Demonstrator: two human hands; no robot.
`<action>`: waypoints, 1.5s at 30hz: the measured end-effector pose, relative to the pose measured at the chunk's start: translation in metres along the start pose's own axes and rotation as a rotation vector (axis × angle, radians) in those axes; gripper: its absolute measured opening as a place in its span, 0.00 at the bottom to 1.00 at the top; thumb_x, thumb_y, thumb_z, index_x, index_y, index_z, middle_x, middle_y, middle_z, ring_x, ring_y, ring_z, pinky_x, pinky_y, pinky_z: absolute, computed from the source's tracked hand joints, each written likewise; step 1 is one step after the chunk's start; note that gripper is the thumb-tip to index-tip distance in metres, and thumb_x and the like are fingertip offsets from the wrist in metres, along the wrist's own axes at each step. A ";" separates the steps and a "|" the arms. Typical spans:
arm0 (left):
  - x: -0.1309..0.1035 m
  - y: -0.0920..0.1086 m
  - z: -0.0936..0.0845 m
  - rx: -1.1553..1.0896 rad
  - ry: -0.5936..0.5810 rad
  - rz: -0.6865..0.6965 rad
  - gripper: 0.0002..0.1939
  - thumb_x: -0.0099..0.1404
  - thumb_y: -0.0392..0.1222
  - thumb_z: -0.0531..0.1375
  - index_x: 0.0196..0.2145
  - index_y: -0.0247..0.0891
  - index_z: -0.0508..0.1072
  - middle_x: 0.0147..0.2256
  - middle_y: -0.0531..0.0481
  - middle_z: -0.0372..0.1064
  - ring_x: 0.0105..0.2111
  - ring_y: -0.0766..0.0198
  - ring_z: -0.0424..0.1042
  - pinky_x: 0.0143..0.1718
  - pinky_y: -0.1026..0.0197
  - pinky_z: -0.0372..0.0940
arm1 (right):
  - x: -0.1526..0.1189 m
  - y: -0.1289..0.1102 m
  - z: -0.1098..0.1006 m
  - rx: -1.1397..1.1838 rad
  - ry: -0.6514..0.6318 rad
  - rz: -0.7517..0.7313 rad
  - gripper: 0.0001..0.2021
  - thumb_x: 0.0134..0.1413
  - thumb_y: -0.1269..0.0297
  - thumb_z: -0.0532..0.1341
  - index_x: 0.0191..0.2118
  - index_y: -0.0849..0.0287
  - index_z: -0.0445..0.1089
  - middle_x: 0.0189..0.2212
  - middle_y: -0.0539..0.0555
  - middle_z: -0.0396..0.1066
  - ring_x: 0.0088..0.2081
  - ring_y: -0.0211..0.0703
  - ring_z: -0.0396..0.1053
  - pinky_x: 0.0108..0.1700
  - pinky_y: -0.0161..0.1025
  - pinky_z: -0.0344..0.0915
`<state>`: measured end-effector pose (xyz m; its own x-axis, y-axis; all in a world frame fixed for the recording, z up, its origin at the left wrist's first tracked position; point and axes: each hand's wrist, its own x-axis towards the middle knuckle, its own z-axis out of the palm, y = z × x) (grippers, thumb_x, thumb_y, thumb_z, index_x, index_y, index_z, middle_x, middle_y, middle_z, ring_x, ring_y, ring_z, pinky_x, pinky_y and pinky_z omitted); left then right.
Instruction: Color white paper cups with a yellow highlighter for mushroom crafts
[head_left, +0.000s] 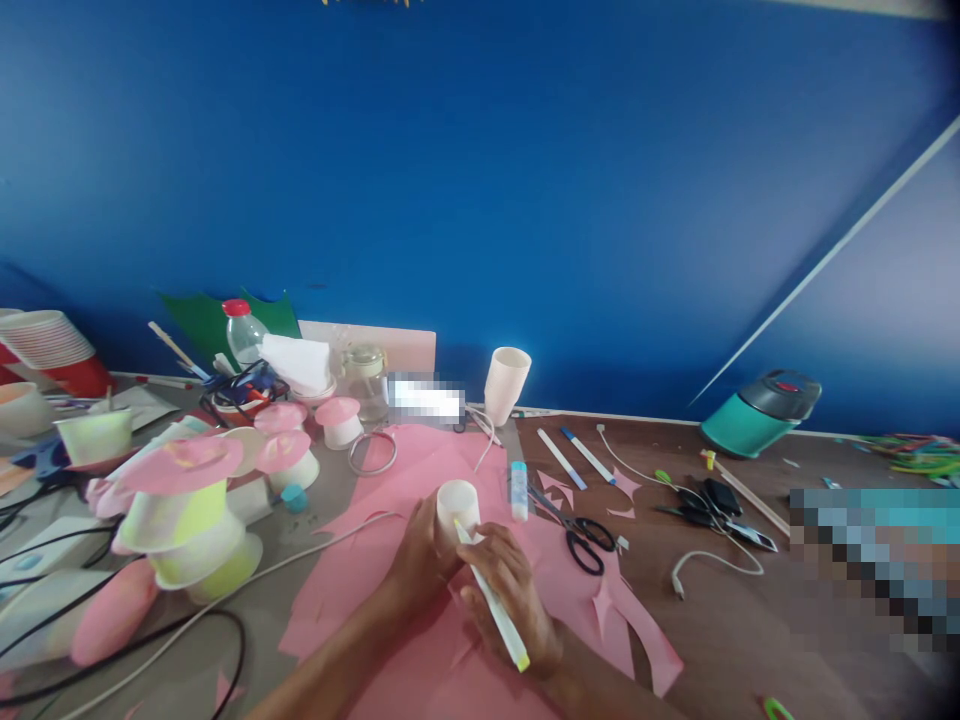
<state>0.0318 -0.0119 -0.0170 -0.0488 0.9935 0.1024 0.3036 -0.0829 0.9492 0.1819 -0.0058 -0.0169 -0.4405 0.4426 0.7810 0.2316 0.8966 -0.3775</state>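
Observation:
My left hand (420,545) is wrapped round a small white paper cup (456,503), which it holds above pink paper (337,590). Between the fingers of my right hand (514,590) is a white marker with a yellow end (501,620). The marker's tip touches or nearly touches the cup's side; I cannot tell which. A glue stick (519,490) and black-handled scissors (585,540) lie just right of my hands.
Cups with pink paper tops (187,470) crowd the left side. A taller white cup (507,385) stands by the blue wall. Two markers (589,455), a white cable (720,560) and a teal flask (757,415) are on the right. Pink scraps (626,490) lie about.

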 end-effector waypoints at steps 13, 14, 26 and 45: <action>-0.001 0.005 0.000 0.073 0.006 0.013 0.17 0.55 0.47 0.60 0.42 0.38 0.66 0.39 0.46 0.67 0.39 0.54 0.66 0.45 0.51 0.61 | -0.001 0.001 0.001 -0.016 -0.025 0.006 0.16 0.58 0.69 0.53 0.52 0.57 0.62 0.31 0.54 0.71 0.33 0.45 0.69 0.46 0.52 0.67; -0.001 0.005 0.000 0.069 0.008 0.009 0.19 0.55 0.47 0.61 0.43 0.38 0.66 0.39 0.46 0.67 0.40 0.54 0.65 0.45 0.51 0.61 | -0.001 0.001 0.001 -0.017 -0.021 0.010 0.15 0.58 0.69 0.53 0.51 0.57 0.62 0.31 0.55 0.71 0.34 0.46 0.69 0.46 0.52 0.67; 0.001 0.000 -0.001 0.041 0.015 -0.020 0.25 0.54 0.50 0.63 0.46 0.36 0.64 0.41 0.44 0.67 0.41 0.53 0.65 0.43 0.52 0.62 | -0.009 0.003 -0.002 -0.031 0.047 0.100 0.16 0.59 0.69 0.51 0.52 0.56 0.61 0.40 0.59 0.71 0.45 0.50 0.69 0.45 0.47 0.70; 0.001 0.004 0.000 0.067 -0.005 -0.020 0.22 0.56 0.49 0.61 0.46 0.37 0.64 0.40 0.45 0.67 0.39 0.55 0.66 0.42 0.52 0.63 | 0.000 -0.001 -0.003 -0.042 0.018 0.035 0.13 0.59 0.69 0.50 0.49 0.59 0.62 0.34 0.57 0.71 0.43 0.50 0.69 0.44 0.51 0.70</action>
<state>0.0328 -0.0115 -0.0126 -0.0512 0.9953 0.0819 0.3653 -0.0577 0.9291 0.1843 -0.0066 -0.0153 -0.4163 0.4730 0.7765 0.2826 0.8791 -0.3839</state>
